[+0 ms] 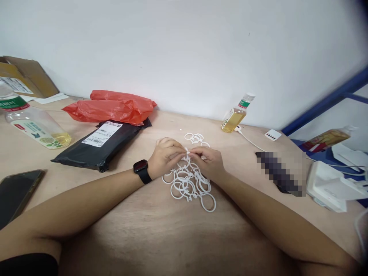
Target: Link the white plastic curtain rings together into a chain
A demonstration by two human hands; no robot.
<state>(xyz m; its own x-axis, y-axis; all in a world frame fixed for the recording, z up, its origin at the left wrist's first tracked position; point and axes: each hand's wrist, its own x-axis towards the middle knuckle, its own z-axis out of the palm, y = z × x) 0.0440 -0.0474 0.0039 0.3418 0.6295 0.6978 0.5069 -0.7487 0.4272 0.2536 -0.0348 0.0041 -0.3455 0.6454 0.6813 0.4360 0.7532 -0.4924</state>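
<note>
My left hand (168, 156) and my right hand (212, 164) meet at the middle of the table, fingertips pinched around a small white plastic ring piece (187, 151). Most of that piece is hidden by my fingers. Just below and between my hands lies a loose pile of white plastic rings with small eyelets, like curtain rings (198, 176). A few more white rings (195, 137) lie behind my fingertips. A black watch (140, 167) is on my left wrist.
Left on the wooden table are a black parcel (86, 153), a red plastic bag (115, 107), a bottle (37, 126), a phone (20, 191) and a cardboard box (37, 76). Rightward stand another bottle (235, 117), a white charger (272, 134) with cable, and a white box (327, 186).
</note>
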